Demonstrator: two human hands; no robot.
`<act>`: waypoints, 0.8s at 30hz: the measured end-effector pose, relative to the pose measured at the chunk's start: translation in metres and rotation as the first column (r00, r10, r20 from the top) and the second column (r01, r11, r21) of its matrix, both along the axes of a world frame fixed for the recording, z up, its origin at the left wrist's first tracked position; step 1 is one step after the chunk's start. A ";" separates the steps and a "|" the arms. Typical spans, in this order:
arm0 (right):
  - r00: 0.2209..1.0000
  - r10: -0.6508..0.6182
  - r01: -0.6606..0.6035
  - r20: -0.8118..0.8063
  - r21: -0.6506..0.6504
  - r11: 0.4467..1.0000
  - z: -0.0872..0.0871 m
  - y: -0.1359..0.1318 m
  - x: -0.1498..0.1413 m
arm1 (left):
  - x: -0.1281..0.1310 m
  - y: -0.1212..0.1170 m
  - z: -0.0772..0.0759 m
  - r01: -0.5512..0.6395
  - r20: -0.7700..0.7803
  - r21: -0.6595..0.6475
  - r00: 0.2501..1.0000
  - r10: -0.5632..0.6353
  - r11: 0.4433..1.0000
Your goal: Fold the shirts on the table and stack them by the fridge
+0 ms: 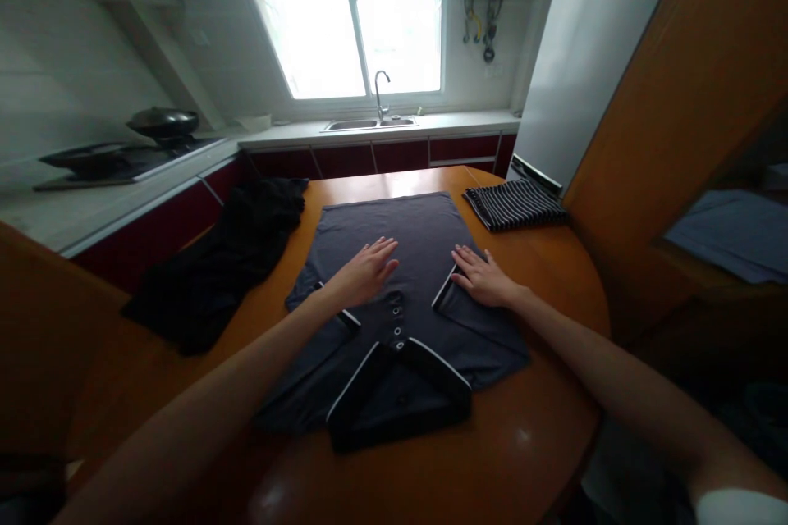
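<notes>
Dark grey-blue fabric polo shirt (422,246): spread on the glossy orange-brown wooden table (554,262), its black, white-edged collar (434,365) at 6 o'clock.
Left hand (364,272): over the shirt's middle, fingers extended, grasping nothing; whether it touches, I cannot tell.
Right hand (485,277): toward 2 o'clock, flat and unclenched across the white-trimmed sleeve cuff (444,289).
Crumpled black garment (225,258): 9 o'clock.
Black-and-white striped cloth (515,203): 2 o'clock.
Stainless-steel sink (350,125): 12 o'clock, beyond the table.

table (523,431) (glossy, orange-brown) | grey shirt (419,242) | black garment (215,271) | striped cloth (517,203)
</notes>
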State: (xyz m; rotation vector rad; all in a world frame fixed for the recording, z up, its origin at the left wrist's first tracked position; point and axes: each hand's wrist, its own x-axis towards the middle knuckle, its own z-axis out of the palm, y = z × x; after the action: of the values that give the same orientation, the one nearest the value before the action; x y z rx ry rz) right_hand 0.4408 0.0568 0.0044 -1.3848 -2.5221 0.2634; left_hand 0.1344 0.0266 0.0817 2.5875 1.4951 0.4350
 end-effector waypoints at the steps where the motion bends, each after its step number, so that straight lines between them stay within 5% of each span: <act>1: 1.000 -0.012 0.012 -0.015 0.003 1.000 0.003 0.000 0.001 | -0.011 -0.005 0.001 -0.017 0.016 0.007 1.000 0.017 1.000; 7: 0.969 -0.139 0.174 -0.204 0.162 0.971 0.021 -0.007 0.004 | -0.065 -0.038 0.004 -0.164 0.129 0.060 0.979 0.156 0.985; 13: 0.999 0.019 -0.015 -0.035 0.096 0.995 0.012 -0.020 -0.009 | -0.096 -0.070 -0.010 -0.217 0.136 0.020 0.968 0.212 0.976; 19: 0.980 -0.007 0.043 -0.199 0.177 0.983 0.024 -0.029 -0.003 | -0.125 -0.090 -0.002 -0.297 0.224 0.025 0.932 0.285 0.954; 24: 0.991 0.122 -0.116 -0.055 0.095 0.989 0.014 -0.054 -0.003 | -0.135 -0.101 -0.002 -0.368 0.305 -0.011 0.884 0.353 0.930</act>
State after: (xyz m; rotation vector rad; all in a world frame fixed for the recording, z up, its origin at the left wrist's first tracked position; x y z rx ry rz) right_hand 0.4381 0.0024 0.0187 -1.1766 -2.5367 0.2066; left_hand -0.0008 -0.0740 0.0799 2.1370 1.8633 0.8726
